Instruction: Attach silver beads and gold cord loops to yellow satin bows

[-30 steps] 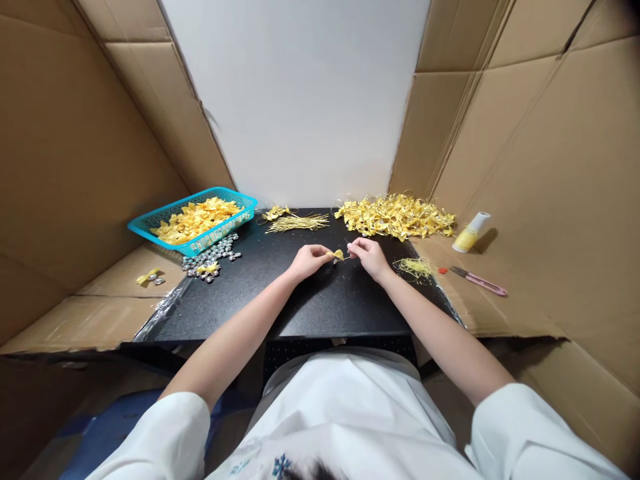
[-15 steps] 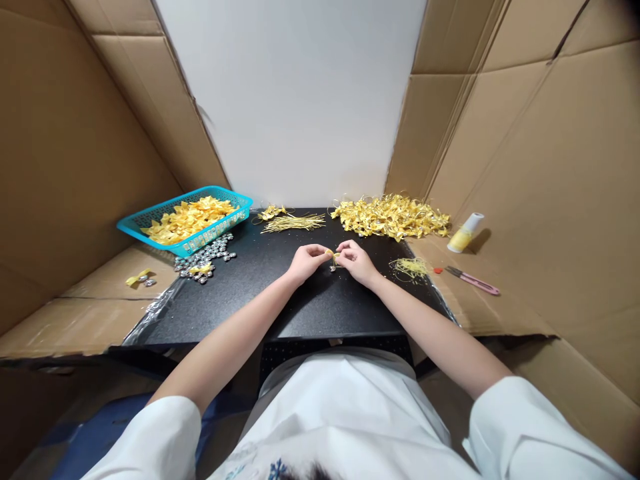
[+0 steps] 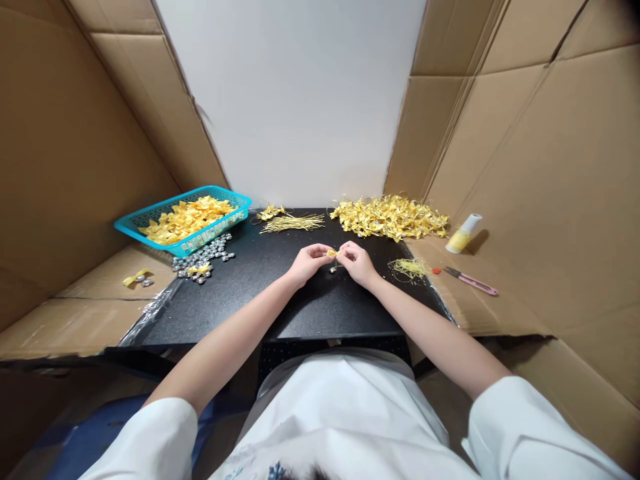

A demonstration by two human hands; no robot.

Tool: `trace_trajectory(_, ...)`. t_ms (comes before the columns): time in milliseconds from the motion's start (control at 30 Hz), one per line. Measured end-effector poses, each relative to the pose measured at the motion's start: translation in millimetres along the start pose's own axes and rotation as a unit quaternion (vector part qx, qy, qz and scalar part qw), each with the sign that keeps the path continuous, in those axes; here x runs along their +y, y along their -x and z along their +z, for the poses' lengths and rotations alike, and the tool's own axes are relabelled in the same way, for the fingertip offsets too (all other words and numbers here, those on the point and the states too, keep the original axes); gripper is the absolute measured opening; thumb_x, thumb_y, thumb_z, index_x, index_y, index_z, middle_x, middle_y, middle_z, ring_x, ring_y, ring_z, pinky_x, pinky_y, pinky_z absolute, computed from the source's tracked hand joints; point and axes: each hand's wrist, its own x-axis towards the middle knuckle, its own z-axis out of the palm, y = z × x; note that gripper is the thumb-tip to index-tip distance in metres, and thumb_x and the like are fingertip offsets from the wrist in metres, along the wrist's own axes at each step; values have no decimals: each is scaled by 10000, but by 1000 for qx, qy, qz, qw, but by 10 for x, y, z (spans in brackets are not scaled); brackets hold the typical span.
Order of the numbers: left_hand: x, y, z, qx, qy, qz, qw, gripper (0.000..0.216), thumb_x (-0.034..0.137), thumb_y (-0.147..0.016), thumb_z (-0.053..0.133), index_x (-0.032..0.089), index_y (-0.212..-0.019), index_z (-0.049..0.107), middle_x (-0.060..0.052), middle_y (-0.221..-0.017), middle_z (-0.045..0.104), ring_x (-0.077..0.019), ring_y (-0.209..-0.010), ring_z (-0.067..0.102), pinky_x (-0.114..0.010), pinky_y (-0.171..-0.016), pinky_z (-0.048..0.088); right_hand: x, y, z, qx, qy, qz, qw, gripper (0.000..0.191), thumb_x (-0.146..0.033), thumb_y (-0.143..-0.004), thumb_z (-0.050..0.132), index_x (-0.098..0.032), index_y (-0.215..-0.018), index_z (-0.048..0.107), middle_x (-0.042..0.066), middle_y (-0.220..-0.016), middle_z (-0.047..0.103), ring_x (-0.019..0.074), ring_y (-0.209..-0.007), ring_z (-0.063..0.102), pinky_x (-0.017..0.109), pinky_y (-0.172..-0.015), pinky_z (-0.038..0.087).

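Between my two hands, above the middle of the black table, is a small yellow ribbon bow. My left hand pinches its left side between thumb and fingertips. The fingertips of my right hand close on its right side. Just below the bow hangs a silver bell, apparently on a thin strand. Fingers hide part of the bow, so its knot cannot be made out.
At left, a blue basket holds yellow bows, with silver bells in front. Gold ties and a heap of finished bows lie behind. Rightward are thread scraps, pink thread snips and a yellow thread spool.
My hands stay in nearly the same place. The bow has turned a little and more of its yellow loop shows between my fingertips. The bell still hangs below.
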Motion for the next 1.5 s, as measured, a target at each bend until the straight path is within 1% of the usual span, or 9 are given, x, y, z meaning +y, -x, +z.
trace_trajectory(133,2,-2,-6,1,-9,4,1000,345,388,-491,864,147,-662,687,-52,-716,721,-168,-702,643,-302,-756,490,-6,-6,2,-6,6,-7,1000,247,-269,-751,580,-183,-539,488,15,-789,528,113,-645,486,268,-606,412)
trace_trajectory(367,-37,-14,-26,29,-12,30,999,420,440,-467,872,149,-659,637,-44,-690,710,-163,-672,644,-297,-718,487,-25,-7,-10,-15,23,-14,1000,232,-236,-744,577,-184,-534,494,20,-823,525,141,-752,508,294,-721,430)
trace_trajectory(567,-44,-9,-22,41,-19,52,998,397,424,-489,859,153,-649,618,-32,-678,697,-147,-644,630,-278,-678,476,-34,-5,-14,-15,40,-11,999,236,-223,-734,579,-187,-521,483,20,-841,527,152,-777,506,312,-768,428)
trace_trajectory(833,-70,-20,-30,59,-31,67,996,347,359,-494,855,148,-599,601,-10,-614,663,-113,-568,576,-241,-593,425,-19,-5,-14,-14,51,-10,999,230,-232,-731,571,-189,-527,473,21,-848,524,150,-771,492,308,-768,421)
trace_trajectory(1100,-74,-25,-34,67,-42,74,994,347,366,-499,851,150,-590,596,-2,-590,649,-102,-542,553,-233,-566,407,-14,1,-3,-12,66,-14,998,233,-211,-726,585,-186,-524,471,21,-857,519,162,-813,497,319,-809,409)
trace_trajectory(1333,-73,-17,-29,68,-48,77,994,355,380,-493,854,154,-586,597,-5,-582,651,-101,-530,547,-229,-545,404,-16,6,-5,-8,81,-15,997,235,-209,-728,580,-192,-519,474,28,-864,544,176,-824,501,350,-836,412)
trace_trajectory(1500,-84,-16,-30,67,-51,77,994,352,383,-491,858,152,-589,612,-10,-586,658,-103,-529,550,-230,-544,405,-3,8,7,-4,91,-9,996,240,-213,-725,584,-196,-516,469,31,-874,557,182,-827,496,349,-825,415)
